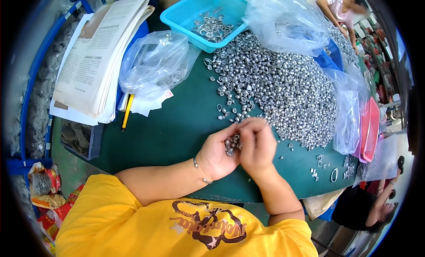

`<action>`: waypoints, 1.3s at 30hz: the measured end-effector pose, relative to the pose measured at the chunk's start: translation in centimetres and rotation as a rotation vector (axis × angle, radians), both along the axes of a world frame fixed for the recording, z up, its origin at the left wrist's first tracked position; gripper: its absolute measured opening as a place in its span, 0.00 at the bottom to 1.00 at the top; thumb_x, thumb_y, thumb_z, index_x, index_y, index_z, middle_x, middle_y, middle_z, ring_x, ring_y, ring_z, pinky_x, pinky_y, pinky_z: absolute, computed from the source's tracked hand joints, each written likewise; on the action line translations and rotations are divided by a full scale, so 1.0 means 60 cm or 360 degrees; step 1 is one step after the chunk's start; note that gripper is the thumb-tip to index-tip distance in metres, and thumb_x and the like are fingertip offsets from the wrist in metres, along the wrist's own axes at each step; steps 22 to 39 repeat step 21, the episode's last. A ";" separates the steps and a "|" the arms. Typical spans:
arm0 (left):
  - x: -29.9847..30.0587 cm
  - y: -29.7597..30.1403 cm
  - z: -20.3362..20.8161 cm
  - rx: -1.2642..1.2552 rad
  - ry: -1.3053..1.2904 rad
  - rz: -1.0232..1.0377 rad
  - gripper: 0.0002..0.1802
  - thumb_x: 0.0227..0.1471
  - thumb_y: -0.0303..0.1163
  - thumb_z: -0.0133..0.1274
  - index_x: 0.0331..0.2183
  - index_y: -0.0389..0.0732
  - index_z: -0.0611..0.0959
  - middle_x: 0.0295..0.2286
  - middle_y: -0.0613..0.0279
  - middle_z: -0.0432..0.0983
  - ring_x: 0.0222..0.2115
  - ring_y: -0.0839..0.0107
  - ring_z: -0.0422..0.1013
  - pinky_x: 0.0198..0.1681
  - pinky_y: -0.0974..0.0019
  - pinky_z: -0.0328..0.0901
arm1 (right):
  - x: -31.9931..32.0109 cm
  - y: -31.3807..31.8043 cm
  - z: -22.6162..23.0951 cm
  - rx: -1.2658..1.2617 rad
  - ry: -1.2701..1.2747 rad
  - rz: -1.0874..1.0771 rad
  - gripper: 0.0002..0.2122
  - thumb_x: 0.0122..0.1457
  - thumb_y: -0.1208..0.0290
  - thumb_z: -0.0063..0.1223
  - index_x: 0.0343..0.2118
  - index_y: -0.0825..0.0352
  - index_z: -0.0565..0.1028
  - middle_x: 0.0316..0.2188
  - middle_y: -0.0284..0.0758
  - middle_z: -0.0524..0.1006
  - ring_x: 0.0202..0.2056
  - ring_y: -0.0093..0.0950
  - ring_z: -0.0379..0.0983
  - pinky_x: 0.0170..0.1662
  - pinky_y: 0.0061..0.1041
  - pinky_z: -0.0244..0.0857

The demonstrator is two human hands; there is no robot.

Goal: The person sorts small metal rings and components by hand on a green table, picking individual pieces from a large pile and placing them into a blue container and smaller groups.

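My left hand (217, 156) is cupped palm up around a small handful of silver metal pieces (231, 144). Over it, my right hand (260, 144) curls with its fingers bent against the left fingers; slight blur and the fingers themselves hide what its tips hold. Just beyond both hands spreads a large heap of rounded, shiny silver pieces (287, 91), several of them showing hollow oval openings. A few loose ones lie at the heap's near left edge.
On the green table (177, 137) stand a light blue basket (208, 43) of rings, clear plastic bags (152, 62), a stack of printed sheets (95, 62) and a yellow pencil (128, 113). A pink tray (368, 128) is at the right. Another person (338, 9) works at the far right.
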State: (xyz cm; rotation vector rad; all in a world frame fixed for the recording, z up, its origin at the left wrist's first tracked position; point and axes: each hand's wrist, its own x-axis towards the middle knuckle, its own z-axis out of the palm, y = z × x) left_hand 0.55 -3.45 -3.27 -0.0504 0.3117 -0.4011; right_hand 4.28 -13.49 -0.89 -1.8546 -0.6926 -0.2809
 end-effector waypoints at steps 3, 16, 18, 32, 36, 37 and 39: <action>0.005 0.001 0.003 0.0199 -0.0113 0.0023 0.15 0.53 0.32 0.34 0.40 0.36 0.69 0.42 0.56 0.65 0.46 0.65 0.60 0.53 0.64 0.53 | -0.006 0.019 0.008 -0.0183 -0.0549 0.0101 0.06 0.45 0.85 0.49 0.26 0.69 0.67 0.24 0.38 0.71 0.24 0.31 0.68 0.27 0.23 0.63; -0.010 0.006 0.001 0.0258 -0.0407 -0.0084 0.14 0.55 0.35 0.30 0.36 0.40 0.69 0.33 0.65 0.67 0.38 0.73 0.65 0.44 0.70 0.59 | -0.006 0.007 0.025 -0.0154 -0.0849 0.0295 0.10 0.37 0.85 0.49 0.27 0.69 0.68 0.25 0.36 0.70 0.25 0.34 0.67 0.32 0.29 0.61; -0.005 0.003 -0.006 0.0066 -0.0241 -0.0146 0.14 0.56 0.36 0.29 0.33 0.41 0.69 0.31 0.68 0.66 0.36 0.74 0.65 0.42 0.71 0.61 | -0.010 -0.005 0.033 -0.0048 -0.0875 0.0259 0.10 0.37 0.85 0.49 0.27 0.69 0.69 0.25 0.37 0.71 0.26 0.33 0.68 0.32 0.29 0.62; -0.004 0.014 -0.036 -0.0245 -0.0218 -0.0265 0.15 0.54 0.42 0.39 0.37 0.41 0.69 0.33 0.63 0.68 0.35 0.71 0.67 0.42 0.68 0.62 | -0.018 -0.039 0.039 -0.0004 -0.0825 0.0154 0.11 0.39 0.79 0.56 0.29 0.67 0.71 0.28 0.39 0.73 0.29 0.33 0.70 0.33 0.28 0.62; -0.004 0.014 -0.036 -0.0245 -0.0218 -0.0265 0.15 0.54 0.42 0.39 0.37 0.41 0.69 0.33 0.63 0.68 0.35 0.71 0.67 0.42 0.68 0.62 | -0.018 -0.039 0.039 -0.0004 -0.0825 0.0154 0.11 0.39 0.79 0.56 0.29 0.67 0.71 0.28 0.39 0.73 0.29 0.33 0.70 0.33 0.28 0.62; -0.004 0.014 -0.036 -0.0245 -0.0218 -0.0265 0.15 0.54 0.42 0.39 0.37 0.41 0.69 0.33 0.63 0.68 0.35 0.71 0.67 0.42 0.68 0.62 | -0.018 -0.039 0.039 -0.0004 -0.0825 0.0154 0.11 0.39 0.79 0.56 0.29 0.67 0.71 0.28 0.39 0.73 0.29 0.33 0.70 0.33 0.28 0.62; -0.004 0.014 -0.036 -0.0245 -0.0218 -0.0265 0.15 0.54 0.42 0.39 0.37 0.41 0.69 0.33 0.63 0.68 0.35 0.71 0.67 0.42 0.68 0.62 | -0.018 -0.039 0.039 -0.0004 -0.0825 0.0154 0.11 0.39 0.79 0.56 0.29 0.67 0.71 0.28 0.39 0.73 0.29 0.33 0.70 0.33 0.28 0.62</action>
